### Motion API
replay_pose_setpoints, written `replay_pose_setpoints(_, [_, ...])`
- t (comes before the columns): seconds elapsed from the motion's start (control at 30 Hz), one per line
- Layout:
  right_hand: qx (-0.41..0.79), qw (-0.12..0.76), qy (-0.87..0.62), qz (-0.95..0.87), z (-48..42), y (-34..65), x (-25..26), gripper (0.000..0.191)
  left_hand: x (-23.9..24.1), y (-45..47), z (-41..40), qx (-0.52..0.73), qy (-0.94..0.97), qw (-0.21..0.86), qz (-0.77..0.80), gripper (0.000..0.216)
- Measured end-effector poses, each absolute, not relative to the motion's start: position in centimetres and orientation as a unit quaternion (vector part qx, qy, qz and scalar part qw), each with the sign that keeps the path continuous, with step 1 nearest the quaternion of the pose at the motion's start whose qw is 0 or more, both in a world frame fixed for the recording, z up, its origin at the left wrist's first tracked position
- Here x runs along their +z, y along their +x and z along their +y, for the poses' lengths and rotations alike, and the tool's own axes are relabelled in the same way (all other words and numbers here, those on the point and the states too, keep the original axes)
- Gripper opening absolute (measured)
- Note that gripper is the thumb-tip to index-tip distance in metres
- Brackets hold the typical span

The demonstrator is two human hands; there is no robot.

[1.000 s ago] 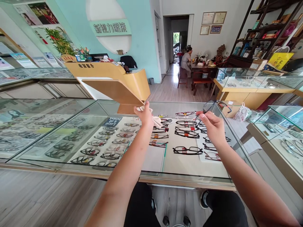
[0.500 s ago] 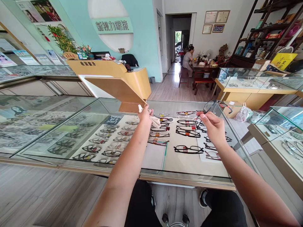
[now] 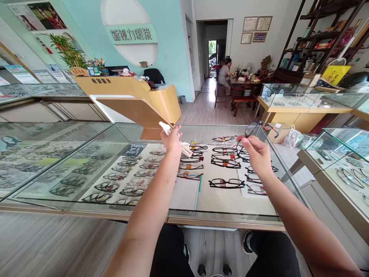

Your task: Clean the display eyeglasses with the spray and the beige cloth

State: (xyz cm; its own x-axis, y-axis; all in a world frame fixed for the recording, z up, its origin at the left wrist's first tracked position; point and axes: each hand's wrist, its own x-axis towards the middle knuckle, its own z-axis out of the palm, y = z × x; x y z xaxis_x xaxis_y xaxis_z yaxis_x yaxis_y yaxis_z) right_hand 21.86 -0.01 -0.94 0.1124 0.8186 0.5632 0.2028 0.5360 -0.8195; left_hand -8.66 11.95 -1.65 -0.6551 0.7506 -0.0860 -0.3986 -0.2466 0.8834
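Note:
My left hand (image 3: 172, 140) is closed around a small white bottle (image 3: 164, 126) with a pale nozzle and a light cloth (image 3: 186, 149), which hangs out below the fingers. It is stretched over the glass counter, close to a tilted brown panel (image 3: 129, 109) on a base. My right hand (image 3: 258, 156) pinches a dark-framed pair of glasses (image 3: 251, 129) by one side; the other temple, with a red and blue end, points right. Beneath both hands, rows of glasses (image 3: 227, 183) lie in the glass display case (image 3: 184, 216), many bearing red or orange tags.
A yellow-brown reception desk (image 3: 121, 86) stands beyond the counter. Farther back, a person (image 3: 224, 77) sits at a dark wooden table (image 3: 242, 82). More display cases (image 3: 305, 109) line the right side, with plastic bags (image 3: 292, 136) on the floor between them.
The view has turned slightly right, so the surroundings sit a little farther left. The left hand has tilted somewhat, showing more of the white bottle. Both hands keep their holds.

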Motion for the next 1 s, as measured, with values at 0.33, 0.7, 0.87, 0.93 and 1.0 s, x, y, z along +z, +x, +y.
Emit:
replay_pose_setpoints(0.33, [0.255, 0.618, -0.406, -0.623, 0.2, 21.9, -1.3, 0.044, -1.2, -5.3, 9.6, 0.711, 0.432, 0.34, 0.438, 0.04])
replay_pose_setpoints(0.7, [0.268, 0.605, -0.419, -0.622, 0.2, 21.7, -1.3, 0.046, 0.9, -2.8, 6.1, 0.549, 0.382, 0.699, 0.253, 0.044])
replay_pose_setpoints(0.87, [0.304, 0.591, -0.417, -0.62, 0.2, 21.6, -1.3, 0.047, 0.9, -2.5, 5.1, 0.517, 0.406, 0.722, 0.214, 0.039])
replay_pose_setpoints(0.93, [0.315, 0.578, -0.414, -0.629, 0.1, 21.6, -1.2, 0.048, 0.8, -2.4, 4.9, 0.506, 0.427, 0.719, 0.211, 0.037])
replay_pose_setpoints(1.0, [0.322, 0.564, -0.409, -0.641, -0.1, 21.6, -1.1, 0.048, 0.9, -2.3, 4.9, 0.494, 0.439, 0.719, 0.215, 0.036])
